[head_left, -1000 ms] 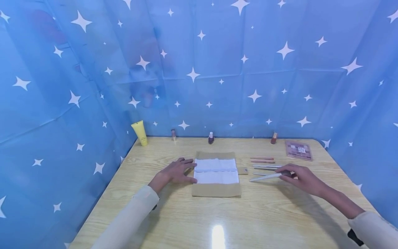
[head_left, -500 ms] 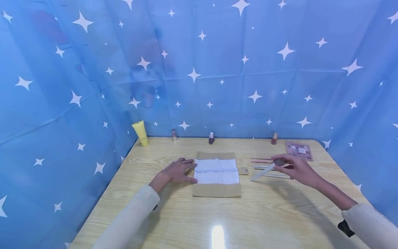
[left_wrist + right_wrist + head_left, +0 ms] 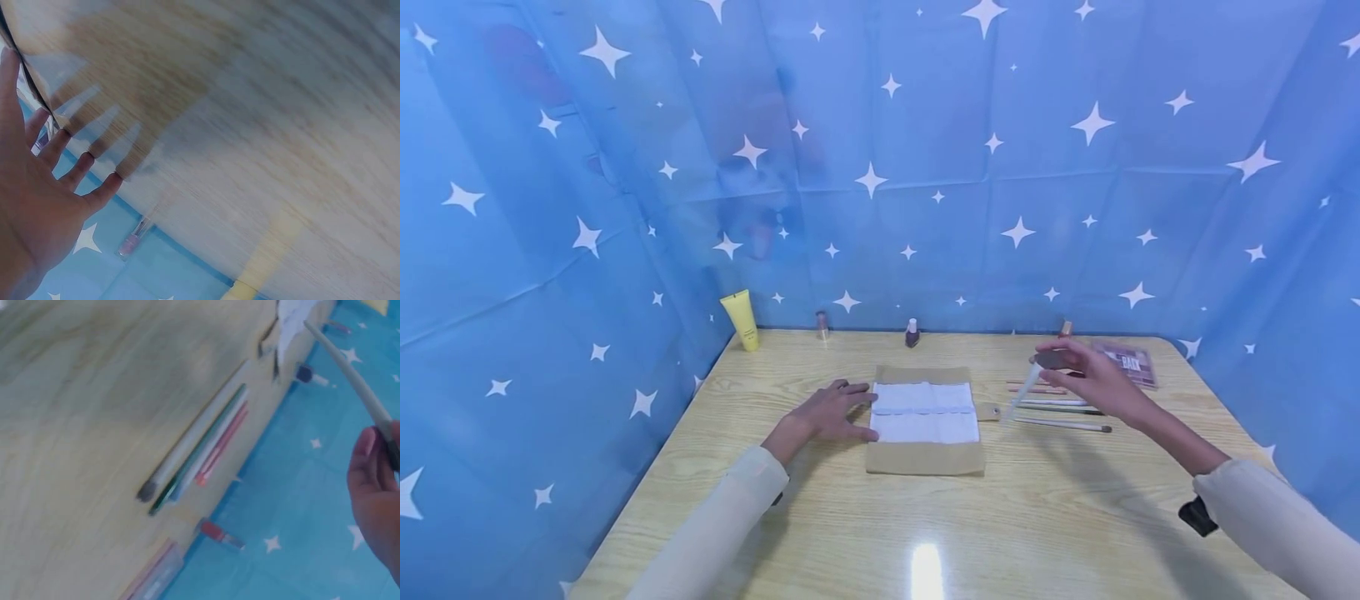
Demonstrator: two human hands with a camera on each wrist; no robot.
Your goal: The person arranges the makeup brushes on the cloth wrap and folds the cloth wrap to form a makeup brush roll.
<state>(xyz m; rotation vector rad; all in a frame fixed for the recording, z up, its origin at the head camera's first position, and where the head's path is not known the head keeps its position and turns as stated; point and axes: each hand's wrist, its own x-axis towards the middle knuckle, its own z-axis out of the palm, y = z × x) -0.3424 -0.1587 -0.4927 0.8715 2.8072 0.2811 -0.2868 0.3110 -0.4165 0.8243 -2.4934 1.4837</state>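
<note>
My right hand [image 3: 1097, 383] pinches a makeup brush [image 3: 350, 375] near its dark bristle end. Its pale handle slants down to the left, over the table. At the middle lies a tan fabric brush roll [image 3: 925, 459], spread flat with a white pocketed lining and a snap strap [image 3: 988, 412] on its right. My left hand [image 3: 829, 415] rests at the roll's left edge, fingers spread and thumb on the lower side. Below the right hand lie a white-handled brush [image 3: 194, 432], a dark green stick [image 3: 200, 449], another pale stick and pink pencils [image 3: 224, 442].
Along the back edge stand a yellow tube [image 3: 741, 320], a small pinkish tube [image 3: 822, 325] and a dark nail polish bottle [image 3: 912, 333]. A reddish bottle [image 3: 212, 530] and a palette [image 3: 1138, 364] are at the back right. A starry blue curtain [image 3: 850, 125] borders the table.
My right hand has lifted the brush up and moved it back and to the left, tilting it more steeply. The white-handled brush beneath is now uncovered. My left hand stays put.
</note>
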